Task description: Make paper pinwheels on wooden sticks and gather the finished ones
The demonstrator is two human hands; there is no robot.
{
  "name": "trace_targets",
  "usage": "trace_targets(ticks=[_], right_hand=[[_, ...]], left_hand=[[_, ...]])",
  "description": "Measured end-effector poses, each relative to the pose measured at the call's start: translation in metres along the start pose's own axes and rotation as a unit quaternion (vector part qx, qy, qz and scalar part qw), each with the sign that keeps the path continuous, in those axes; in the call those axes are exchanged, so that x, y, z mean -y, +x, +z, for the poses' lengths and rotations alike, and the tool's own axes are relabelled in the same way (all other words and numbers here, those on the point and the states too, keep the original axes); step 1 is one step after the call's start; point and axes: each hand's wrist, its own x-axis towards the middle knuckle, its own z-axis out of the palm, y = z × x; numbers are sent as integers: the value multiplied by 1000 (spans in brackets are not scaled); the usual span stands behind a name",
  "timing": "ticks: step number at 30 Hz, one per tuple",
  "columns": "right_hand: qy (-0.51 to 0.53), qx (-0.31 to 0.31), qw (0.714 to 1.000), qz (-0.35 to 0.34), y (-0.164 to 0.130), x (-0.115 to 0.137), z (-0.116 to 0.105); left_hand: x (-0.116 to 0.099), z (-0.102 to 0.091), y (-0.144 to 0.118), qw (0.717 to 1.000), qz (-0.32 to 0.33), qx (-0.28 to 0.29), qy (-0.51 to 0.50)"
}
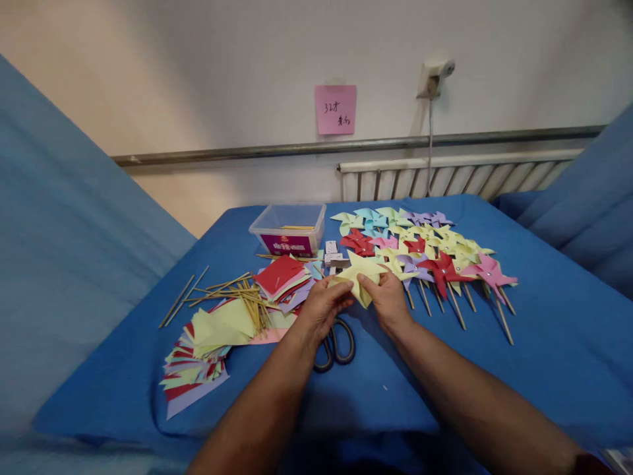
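Between my two hands is a pale yellow paper pinwheel (pixel 362 272), its corners folded in toward the middle. My left hand (pixel 324 303) pinches its left side with thumb and fingers. On the right, my right hand (pixel 388 300) grips it too, the thumb pressed near the centre. No stick shows on this pinwheel; its back is hidden. Below my left hand lie black-handled scissors (pixel 343 346), their blades out of sight under the hands. Small white boxes (pixel 332 254) stand just behind the paper.
Several finished pinwheels on sticks (pixel 442 269) fill the right of the blue table (pixel 395 402). At left are loose wooden sticks (pixel 254 303), stacked coloured paper sheets (pixel 222 323) and red sheets (pixel 279 274). A clear plastic box (pixel 288 227) stands behind, against the wall side.
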Motion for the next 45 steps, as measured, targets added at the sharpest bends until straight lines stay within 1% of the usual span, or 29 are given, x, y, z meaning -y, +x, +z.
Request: trace_targets(ticks=[3, 7, 11, 14, 18, 21, 23, 25, 28, 30, 32, 35, 38, 40, 45], right_hand=[[-1, -44, 999, -19, 0, -5, 1], [-21, -62, 997, -29, -2, -11, 2], [-12, -51, 998, -27, -5, -12, 6], [1, -41, 999, -18, -7, -11, 7], [29, -23, 999, 4, -6, -13, 8], [43, -15, 999, 17, -6, -13, 8], [48, -12, 998, 26, -6, -10, 7], [41, -3, 999, 24, -8, -4, 6], [5, 17, 1000, -18, -11, 7, 4], [-20, 26, 998, -60, -13, 10, 3], [-36, 38, 995, -89, -14, 8, 2], [-65, 87, 988, -109, -16, 1, 0], [-124, 144, 975, -118, -16, -5, -4], [-163, 169, 964, -126, -16, -6, -6], [-199, 190, 943, -186, -13, 0, -8]], left_hand=[[5, 1, 0, 998, -23, 12, -61], [11, 4, 2, 995, -21, 5, -94], [14, 9, 3, 994, 5, -6, -111], [15, 8, 4, 995, 22, -15, -100], [19, 6, 6, 996, 47, -50, -58], [20, 5, 6, 994, 64, -71, -52], [18, 5, 5, 994, 66, -75, -53], [13, 3, 5, 994, 59, -66, -63], [4, -2, 4, 992, 53, -51, -98], [-2, -5, 5, 990, 45, -60, -119], [-7, -7, 5, 987, 33, -74, -136], [-12, -9, 5, 983, 33, -85, -161], [-13, -10, 5, 981, 36, -91, -166], [-13, -11, 5, 982, 34, -92, -159], [-10, -13, 3, 987, 35, -63, -143]])
